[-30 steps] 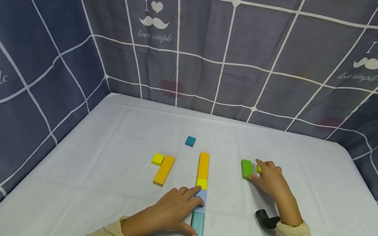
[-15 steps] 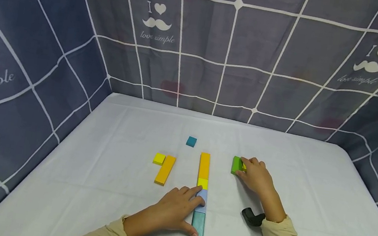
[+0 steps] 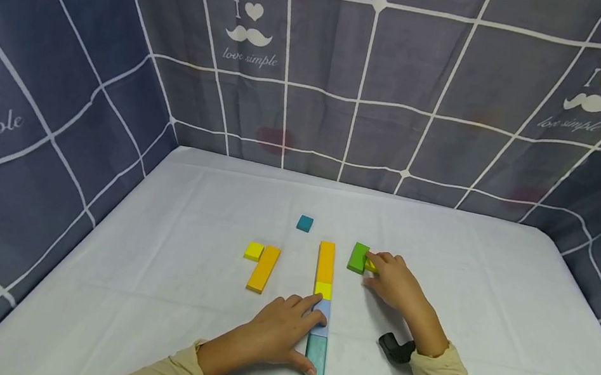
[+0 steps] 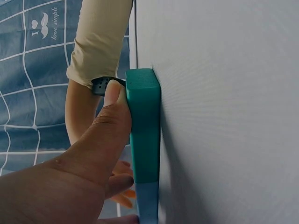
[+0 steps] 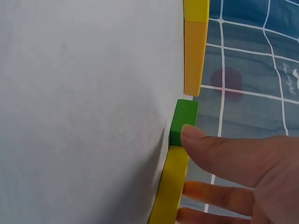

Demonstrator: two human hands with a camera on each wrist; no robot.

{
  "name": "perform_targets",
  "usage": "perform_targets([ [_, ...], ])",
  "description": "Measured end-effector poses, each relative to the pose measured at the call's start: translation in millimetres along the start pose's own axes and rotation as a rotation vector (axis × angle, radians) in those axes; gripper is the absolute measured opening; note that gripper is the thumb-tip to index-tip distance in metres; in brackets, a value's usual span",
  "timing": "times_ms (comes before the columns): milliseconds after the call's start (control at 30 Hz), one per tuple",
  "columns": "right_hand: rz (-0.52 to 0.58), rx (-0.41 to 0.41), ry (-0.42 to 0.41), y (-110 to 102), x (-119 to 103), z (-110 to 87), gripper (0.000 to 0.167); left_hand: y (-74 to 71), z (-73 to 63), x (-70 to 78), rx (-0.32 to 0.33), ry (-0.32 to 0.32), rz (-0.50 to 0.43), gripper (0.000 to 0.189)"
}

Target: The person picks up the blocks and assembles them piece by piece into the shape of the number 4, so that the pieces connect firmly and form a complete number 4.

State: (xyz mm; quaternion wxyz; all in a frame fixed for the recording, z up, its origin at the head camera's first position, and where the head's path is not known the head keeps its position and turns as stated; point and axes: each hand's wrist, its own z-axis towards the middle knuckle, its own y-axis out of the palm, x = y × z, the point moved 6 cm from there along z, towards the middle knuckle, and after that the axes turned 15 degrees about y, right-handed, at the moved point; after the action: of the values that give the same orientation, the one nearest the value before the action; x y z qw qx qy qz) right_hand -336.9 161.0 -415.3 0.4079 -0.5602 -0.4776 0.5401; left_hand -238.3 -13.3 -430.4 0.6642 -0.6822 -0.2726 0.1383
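Observation:
A straight row of blocks lies on the white table: an orange block point(image 3: 326, 261), a small yellow block, a light blue block point(image 3: 325, 307) and a teal block point(image 3: 318, 347). My left hand point(image 3: 277, 331) rests on the row, thumb on the teal block and fingers on the light blue and yellow ones. Right of the row's far end, my right hand point(image 3: 395, 282) touches a green block point(image 3: 358, 258) and the yellow block point(image 5: 170, 182) against it. In the right wrist view the thumb lies on the green block and fingers touch the yellow block; the hand partly hides the latter in the head view.
Left of the row lie a loose orange block point(image 3: 263, 269) and a small yellow block point(image 3: 253, 251) close beside it. A dark teal block point(image 3: 304, 223) lies farther back. Dark gridded cloth point(image 3: 310, 118) encloses the table's back and sides.
My right hand has slid the green and yellow blocks leftward across the table, toward the row; the green block has turned slightly. The left hand stays on the row.

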Motion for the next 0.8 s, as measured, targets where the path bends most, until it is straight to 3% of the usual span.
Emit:
perform_targets([
  [433, 0.002, 0.002, -0.064, -5, -9, -10.5, 0.048, -0.7, 0.0, -0.5, 0.000, -0.002, -0.001, 0.076],
  [800, -0.044, 0.060, -0.073, -8, 9, -11.4, 0.044, -0.6, 0.3, 0.0, -0.002, -0.005, 0.006, 0.076],
])
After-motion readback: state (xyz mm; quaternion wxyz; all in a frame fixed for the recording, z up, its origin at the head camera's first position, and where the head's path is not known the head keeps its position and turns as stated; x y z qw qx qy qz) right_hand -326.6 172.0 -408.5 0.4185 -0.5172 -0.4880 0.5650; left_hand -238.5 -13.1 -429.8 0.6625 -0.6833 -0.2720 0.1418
